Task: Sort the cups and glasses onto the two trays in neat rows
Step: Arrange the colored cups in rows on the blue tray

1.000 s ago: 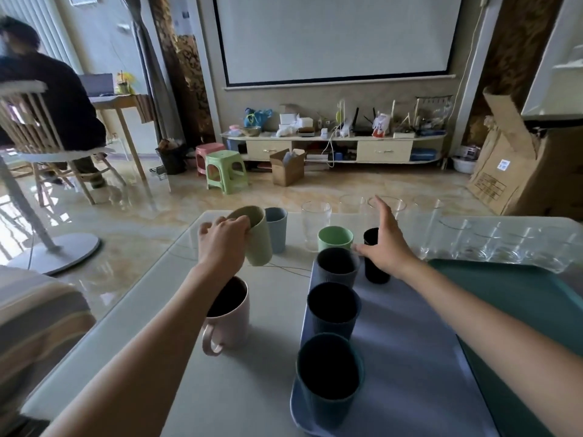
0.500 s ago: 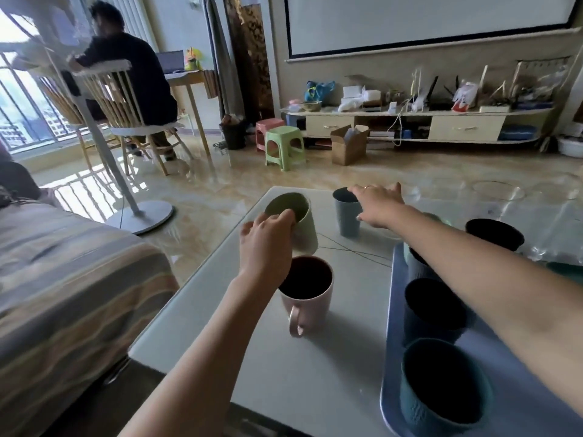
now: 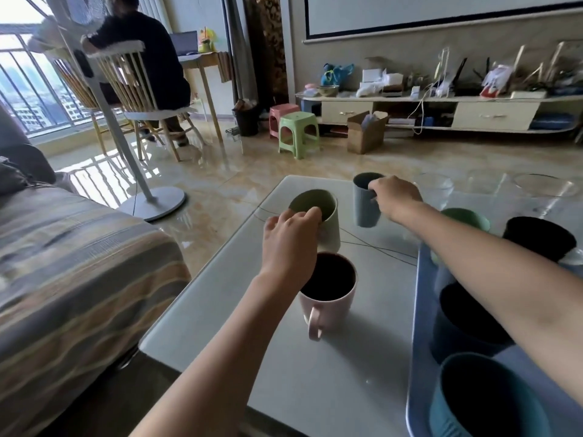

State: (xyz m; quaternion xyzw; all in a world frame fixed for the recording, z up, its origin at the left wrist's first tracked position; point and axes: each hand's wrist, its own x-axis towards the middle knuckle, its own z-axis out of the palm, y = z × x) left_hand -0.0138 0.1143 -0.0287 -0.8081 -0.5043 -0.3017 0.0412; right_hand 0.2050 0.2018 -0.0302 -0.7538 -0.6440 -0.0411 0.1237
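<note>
Holding two cups at once, the person was gathering the loose ones off the table (image 3: 315,367) to bring them to the tray. The left hand (image 3: 291,244) gripped the sage-green cup (image 3: 318,217) at its near rim, fingers hooked over the lip and partly inside, so the cup tilted with its mouth toward the camera; that hold suits lifting a handleless cup in one move. The right hand (image 3: 396,197) had its fingers curled round the grey-blue cup (image 3: 366,205) at its upper right side, near the rim. Whether either cup was clear of the tabletop could not be told.

The pink mug (image 3: 328,290) stood upright just at six o'clock of the green cup, handle turned toward the viewer, untouched, probably next in turn. At three o'clock of the mug lay the blue-grey tray (image 3: 416,342), where a row of dark blue cups (image 3: 485,402) ran along its left edge toward twelve o'clock, likely to keep the rows straight. A mint-green cup (image 3: 467,217) and a black cup (image 3: 536,236) stood at the tray's far end; the forearm hid whether they sat on it. Clear glasses (image 3: 435,187) waited at one o'clock, well apart from the hands, presumably meant for the second tray, which was out of view.
</note>
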